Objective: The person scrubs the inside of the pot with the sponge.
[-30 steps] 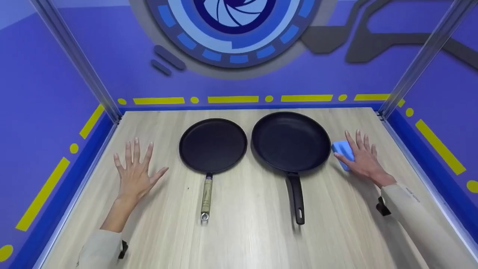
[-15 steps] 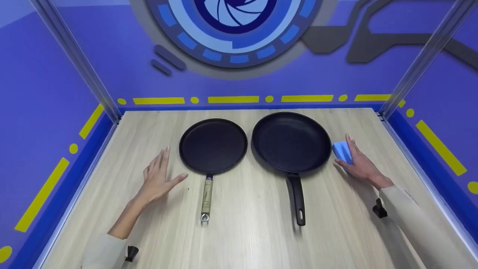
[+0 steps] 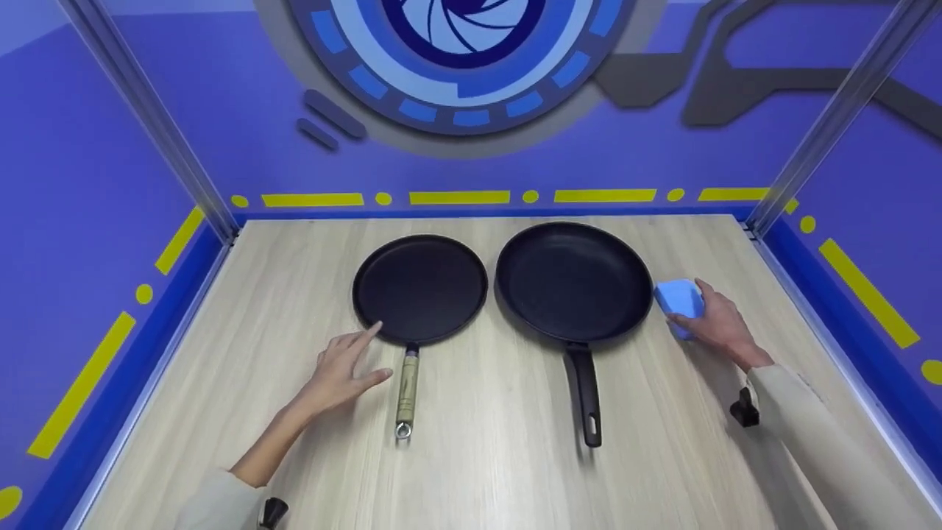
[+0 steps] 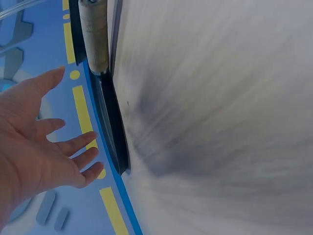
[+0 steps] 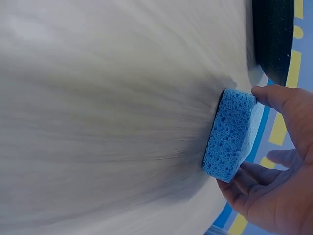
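A blue sponge (image 3: 678, 298) lies on the table just right of the frying pan (image 3: 574, 280). My right hand (image 3: 721, 324) is at the sponge, thumb on one side and curled fingers on the other; in the right wrist view the sponge (image 5: 230, 134) shows its porous face between them. Left of the frying pan lies a flat black crepe pan (image 3: 419, 287) with a wood-look handle (image 3: 407, 386). My left hand (image 3: 340, 374) hovers left of that handle, fingers spread and holding nothing. The left wrist view shows the hand (image 4: 44, 142) apart from the handle.
The frying pan's black handle (image 3: 585, 397) points toward the front of the wooden table (image 3: 486, 456). Blue panels (image 3: 471, 173) with yellow marks enclose the back and both sides. Metal posts (image 3: 158, 118) stand at the corners.
My left hand has moved right and turned from palm-down spread toward the crepe pan's handle. My right hand's fingers have curled in around the sponge. Both pans have stayed put.
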A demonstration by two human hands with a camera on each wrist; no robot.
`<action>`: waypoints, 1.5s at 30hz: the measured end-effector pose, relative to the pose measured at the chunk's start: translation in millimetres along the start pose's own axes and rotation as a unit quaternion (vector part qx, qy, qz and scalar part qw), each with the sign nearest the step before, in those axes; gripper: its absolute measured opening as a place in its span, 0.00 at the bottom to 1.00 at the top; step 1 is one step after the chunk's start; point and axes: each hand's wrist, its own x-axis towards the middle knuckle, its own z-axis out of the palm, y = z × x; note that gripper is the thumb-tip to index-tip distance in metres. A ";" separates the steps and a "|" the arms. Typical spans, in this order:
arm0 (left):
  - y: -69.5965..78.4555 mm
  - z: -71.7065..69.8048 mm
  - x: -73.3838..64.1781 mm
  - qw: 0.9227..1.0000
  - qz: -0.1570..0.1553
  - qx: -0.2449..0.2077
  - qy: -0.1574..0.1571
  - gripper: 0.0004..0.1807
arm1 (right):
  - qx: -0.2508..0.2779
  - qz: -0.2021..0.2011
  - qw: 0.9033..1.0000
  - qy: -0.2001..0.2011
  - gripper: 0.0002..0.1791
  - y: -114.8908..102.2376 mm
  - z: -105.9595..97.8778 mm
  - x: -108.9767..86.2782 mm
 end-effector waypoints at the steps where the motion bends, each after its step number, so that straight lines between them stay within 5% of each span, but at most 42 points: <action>1: 0.9 0.4 -1.1 1.000 -0.004 -0.012 -0.011 0.43 | 0.004 0.007 1.000 -0.003 0.54 -0.1 -0.4 0.3; 6: 5.1 1.4 -9.5 0.996 -0.031 -0.063 -0.053 0.43 | 0.005 0.027 1.000 -0.009 0.59 -2.8 0.5 3.7; 16: 9.0 7.3 -17.6 0.983 0.028 -0.120 -0.133 0.41 | 0.003 0.037 0.999 -0.003 0.52 -3.3 -0.3 5.1; 26: 10.8 14.0 -22.4 0.978 0.011 -0.140 -0.154 0.39 | 0.023 0.065 0.997 0.024 0.52 -4.8 -12.3 2.6; 36: 13.7 18.7 -22.8 0.975 0.016 -0.142 -0.167 0.38 | 0.014 0.020 0.997 0.068 0.49 -20.5 -21.6 3.9; 45: 17.5 23.0 -18.3 0.981 0.023 -0.108 -0.157 0.38 | 0.022 -0.017 0.996 0.080 0.48 -50.5 -26.3 11.9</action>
